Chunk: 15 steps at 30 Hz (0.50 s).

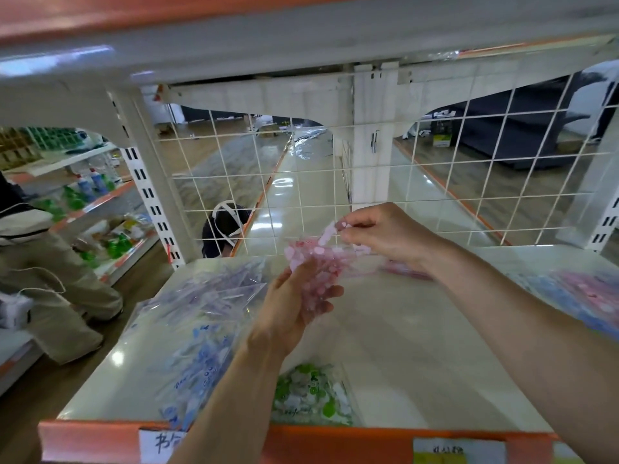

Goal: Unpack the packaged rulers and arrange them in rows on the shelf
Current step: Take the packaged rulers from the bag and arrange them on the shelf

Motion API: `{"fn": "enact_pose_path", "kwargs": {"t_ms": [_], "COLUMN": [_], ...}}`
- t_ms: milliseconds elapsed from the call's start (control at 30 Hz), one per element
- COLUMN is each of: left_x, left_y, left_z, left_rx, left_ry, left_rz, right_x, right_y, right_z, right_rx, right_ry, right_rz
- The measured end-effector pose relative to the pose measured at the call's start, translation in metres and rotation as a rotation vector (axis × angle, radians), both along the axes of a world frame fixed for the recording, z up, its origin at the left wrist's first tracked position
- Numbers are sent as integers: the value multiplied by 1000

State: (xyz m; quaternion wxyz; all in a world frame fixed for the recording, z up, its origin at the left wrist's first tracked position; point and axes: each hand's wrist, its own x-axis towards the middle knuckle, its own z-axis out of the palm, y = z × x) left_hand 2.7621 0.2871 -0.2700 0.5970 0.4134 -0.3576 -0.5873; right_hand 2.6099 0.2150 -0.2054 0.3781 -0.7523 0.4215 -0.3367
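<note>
- The left hand (291,309) is gripping a pack of pink rulers (316,269) from below, with the palm turned up and the fingers curled round its lower part.
- The right hand (385,236) is pinching a pink strip (330,233) between thumb and forefinger. The strip is standing out of the top of the pack. Because of the blur I cannot tell if it is one ruler or a flap of the clear wrapping.
- The pack is hanging in the air above the shelf (418,329), not touching it, in front of the wire grid (335,169).
- The long axis of the pack is running from the left palm up and away, leaning a little to the right. Its upper end is lying just beside the right fingertips, so the right hand is the nearer one to the opening, and the left hand is anchoring the lower end.
- I am judging that the unpacking step is in hand. The coming pull should go along this axis, away from the left palm, or the contents may bend or spill.
- Other packs are lying on the shelf: a blue pack (201,356) and a violet pack (214,289) at the left, a green pack (308,393) at the front edge, and more packs (576,296) at the right.
- I am not seeing any loose rulers laid in rows yet.
</note>
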Motion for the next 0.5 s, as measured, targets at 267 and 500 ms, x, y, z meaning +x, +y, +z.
{"fn": "enact_pose_path", "kwargs": {"t_ms": [267, 500], "left_x": [3, 5], "left_y": [0, -3], "left_z": [0, -4], "left_rx": [-33, 26], "left_ry": [10, 59], "left_rz": [59, 93], "right_x": [1, 6], "right_y": [-9, 15], "right_z": [1, 14], "right_rx": [-200, -345], "right_ry": [316, 375], "right_rz": [11, -157]}}
